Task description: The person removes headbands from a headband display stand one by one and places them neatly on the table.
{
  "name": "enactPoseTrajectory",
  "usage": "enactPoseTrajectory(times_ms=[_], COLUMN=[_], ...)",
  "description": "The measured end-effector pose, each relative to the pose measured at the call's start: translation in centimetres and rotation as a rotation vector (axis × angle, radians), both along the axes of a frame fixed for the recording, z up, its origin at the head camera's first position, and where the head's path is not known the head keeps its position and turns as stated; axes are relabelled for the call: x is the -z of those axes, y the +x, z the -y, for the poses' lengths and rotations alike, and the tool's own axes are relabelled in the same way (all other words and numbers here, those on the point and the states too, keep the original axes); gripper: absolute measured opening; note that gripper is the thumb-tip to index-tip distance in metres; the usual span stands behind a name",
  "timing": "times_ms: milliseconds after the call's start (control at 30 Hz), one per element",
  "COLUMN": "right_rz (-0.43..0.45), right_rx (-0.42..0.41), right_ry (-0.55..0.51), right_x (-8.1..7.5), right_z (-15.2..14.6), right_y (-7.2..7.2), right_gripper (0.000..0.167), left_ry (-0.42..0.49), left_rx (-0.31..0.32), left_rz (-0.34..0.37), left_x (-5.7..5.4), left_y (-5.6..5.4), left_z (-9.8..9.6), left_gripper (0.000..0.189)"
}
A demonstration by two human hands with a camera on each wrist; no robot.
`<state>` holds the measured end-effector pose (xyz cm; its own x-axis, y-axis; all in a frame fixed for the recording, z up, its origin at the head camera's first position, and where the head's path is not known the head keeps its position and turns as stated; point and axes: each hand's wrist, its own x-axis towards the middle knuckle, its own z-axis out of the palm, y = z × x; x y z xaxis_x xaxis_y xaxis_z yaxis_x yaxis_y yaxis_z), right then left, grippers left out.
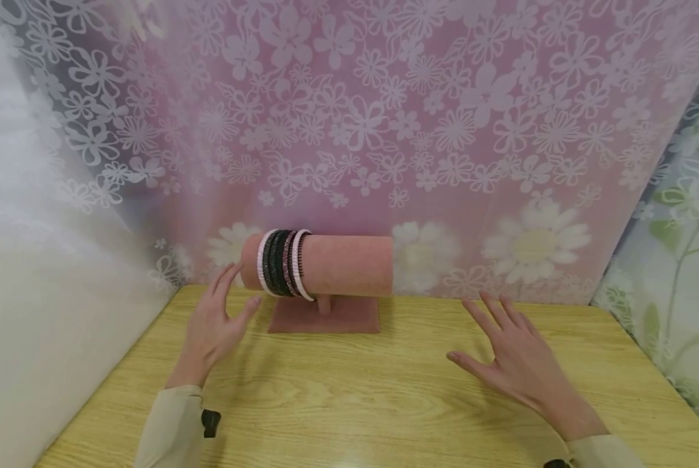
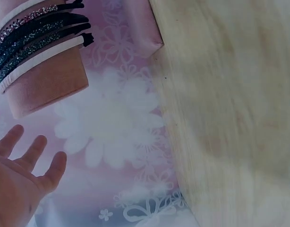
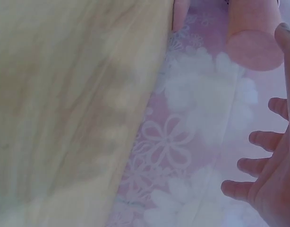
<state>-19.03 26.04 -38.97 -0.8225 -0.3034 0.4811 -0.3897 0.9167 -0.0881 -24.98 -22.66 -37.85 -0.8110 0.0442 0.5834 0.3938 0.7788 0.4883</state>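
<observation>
A pink velvet display stand has a horizontal roll on a post above a flat base. Several headbands hang side by side near its left end: white ones on the outside, dark glittery ones between. In the left wrist view the headbands show loose ends at the back of the roll. My left hand is spread beside the roll's left end, holding nothing; whether a fingertip touches the roll I cannot tell. Over to the right, my right hand hovers with fingers spread and nothing in it, apart from the stand.
The stand is near the back edge of a yellow wood-grain table. Behind it hangs a pink flowered curtain. A whitish sheet closes off the left side and a leaf-patterned one the right.
</observation>
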Motion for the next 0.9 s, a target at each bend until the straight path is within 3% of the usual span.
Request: enactPoseTrajectory(times_ms=[300,467,733,900], right_rz=[-0.114,-0.146,-0.199,-0.244], right_rx=[-0.106,-0.156,-0.239,-0.284], right_ry=[-0.008,-0.014,-0.019,-0.007], right_x=[-1.3,-2.1,-3.3,-4.3], right_z=[2.2,3.6,5.8,7.3], right_y=[-2.0,-3.0,-4.5,-5.2], right_gripper=[0.098,0.092,0.09,0.085], left_ry=[0.183,0.264,0.329,0.35], left_rx=[0.073,0.1,0.077,0.071], left_rz=[0.015,0.056,0.162,0.174], left_x=[-1.0,-2.0,-2.1,-1.7], left_y=[-3.3,-4.6,-5.6,-5.6], left_z=[0.3,0.5,0.0,-0.2], left_gripper=[0.059,0.057,0.056,0.056])
